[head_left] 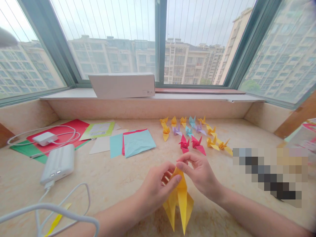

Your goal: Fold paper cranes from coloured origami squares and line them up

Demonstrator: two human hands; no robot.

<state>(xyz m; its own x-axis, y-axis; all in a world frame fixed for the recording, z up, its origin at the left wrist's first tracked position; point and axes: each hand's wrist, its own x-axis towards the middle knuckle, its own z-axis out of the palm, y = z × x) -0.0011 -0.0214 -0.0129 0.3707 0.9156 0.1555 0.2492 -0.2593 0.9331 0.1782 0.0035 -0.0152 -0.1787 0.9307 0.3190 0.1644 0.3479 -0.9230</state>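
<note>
Both my hands hold one partly folded yellow paper figure [181,200] just above the stone sill. My left hand [155,187] pinches its upper left part with thumb and fingers. My right hand [199,171] pinches the top tip, fingers curled. The figure's long pointed flaps hang down toward me. Beyond my hands lie several finished paper cranes [190,133] in yellow, red, blue and purple.
Flat coloured paper sheets [134,143] lie left of centre. A white power bank [58,163] with a cable and a white charger [44,138] sit at the left. A white box [122,85] rests on the window ledge. A blurred patch covers the right side.
</note>
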